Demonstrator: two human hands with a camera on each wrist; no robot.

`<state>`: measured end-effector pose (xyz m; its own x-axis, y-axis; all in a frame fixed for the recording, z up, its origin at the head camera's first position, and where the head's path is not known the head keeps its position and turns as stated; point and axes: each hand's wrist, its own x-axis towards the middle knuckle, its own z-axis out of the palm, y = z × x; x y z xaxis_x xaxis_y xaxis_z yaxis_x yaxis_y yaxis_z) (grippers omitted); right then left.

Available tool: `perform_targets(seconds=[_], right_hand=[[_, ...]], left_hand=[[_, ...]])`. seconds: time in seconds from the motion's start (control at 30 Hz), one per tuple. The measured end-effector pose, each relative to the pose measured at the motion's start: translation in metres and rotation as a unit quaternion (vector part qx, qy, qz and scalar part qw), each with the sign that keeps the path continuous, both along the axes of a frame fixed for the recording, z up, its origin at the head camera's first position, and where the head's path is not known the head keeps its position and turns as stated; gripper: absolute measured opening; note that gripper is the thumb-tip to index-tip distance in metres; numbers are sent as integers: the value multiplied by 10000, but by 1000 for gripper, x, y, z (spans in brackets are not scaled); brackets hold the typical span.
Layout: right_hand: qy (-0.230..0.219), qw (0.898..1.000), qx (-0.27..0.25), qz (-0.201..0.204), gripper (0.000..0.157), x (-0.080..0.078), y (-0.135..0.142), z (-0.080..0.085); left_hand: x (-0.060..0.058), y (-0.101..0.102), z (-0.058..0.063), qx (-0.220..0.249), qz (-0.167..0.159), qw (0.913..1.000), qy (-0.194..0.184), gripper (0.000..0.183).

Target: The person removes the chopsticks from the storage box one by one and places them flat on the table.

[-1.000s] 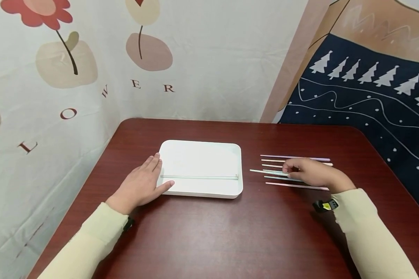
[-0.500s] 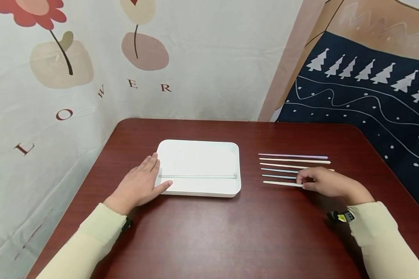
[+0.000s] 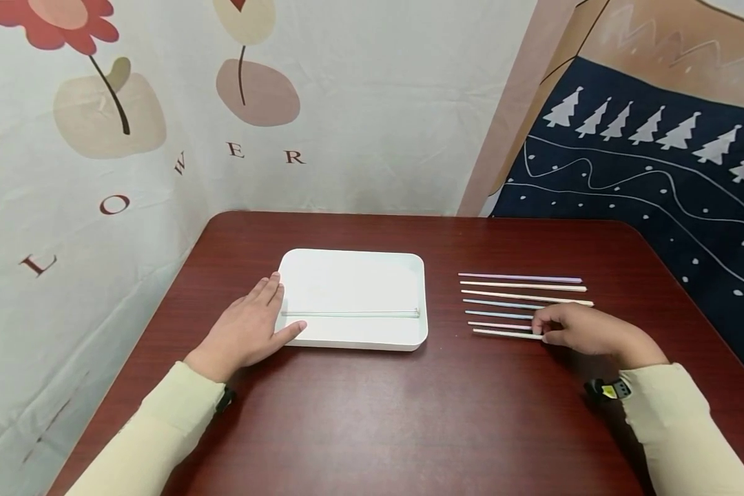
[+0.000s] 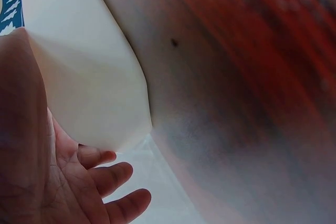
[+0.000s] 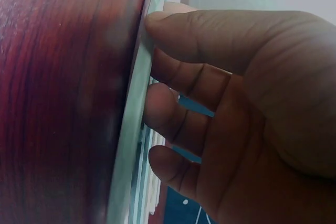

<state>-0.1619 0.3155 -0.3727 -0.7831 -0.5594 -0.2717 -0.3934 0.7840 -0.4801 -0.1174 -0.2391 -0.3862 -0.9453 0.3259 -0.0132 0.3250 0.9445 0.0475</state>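
Observation:
In the head view my right hand [image 3: 585, 334] pinches a pale green chopstick [image 3: 502, 334] at the front of a row of chopsticks, close over the table. In the right wrist view the thumb and fingertips sit along this chopstick [image 5: 130, 111], which runs lengthwise just above the wood. Behind it lie a pink chopstick [image 3: 496, 325], two blue ones, two cream ones and a purple one [image 3: 521, 277], side by side. My left hand [image 3: 244, 331] rests on the left side of a white tray [image 3: 353, 282], fingers straight and thumb over its front rim.
A thin pale green strip [image 3: 350, 314] runs lengthwise inside the tray. The dark red table [image 3: 372, 413] extends in front of both hands. Fabric hangings stand behind, a white one [image 3: 372, 103] with flowers and a navy one [image 3: 626, 165] with trees.
My right hand has carried the pale green chopstick from over the middle of the row towards me, to its front, uncovering the pink chopstick. The left hand and tray stay put.

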Motion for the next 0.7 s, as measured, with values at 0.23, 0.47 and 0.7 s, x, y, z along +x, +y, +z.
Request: perform_targets(seconds=[0.23,0.47,0.7], right_hand=[[6,10000,58,44,17,0,-1,-2],[47,10000,22,39,17,1,-3,-3],[132,9999,-10,24,18,1,-3,-4]], left_hand=[[1,1,0,13,-19,10000,-17,92],[0,1,0,-17,2,10000,-41,92],[1,1,1,-7,1,10000,-29,90]])
